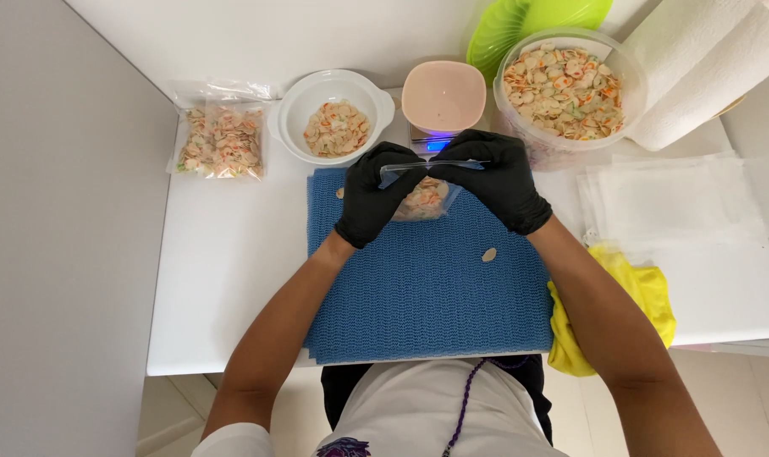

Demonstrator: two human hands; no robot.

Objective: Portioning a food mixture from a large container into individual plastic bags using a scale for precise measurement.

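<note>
Between gloved hands, small clear bag (422, 196) of speckled pasta shells.

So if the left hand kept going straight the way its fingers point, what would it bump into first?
Probably the small digital scale with the pink bowl on it, just beyond the left hand and the clear bag; depth is unclear.
</note>
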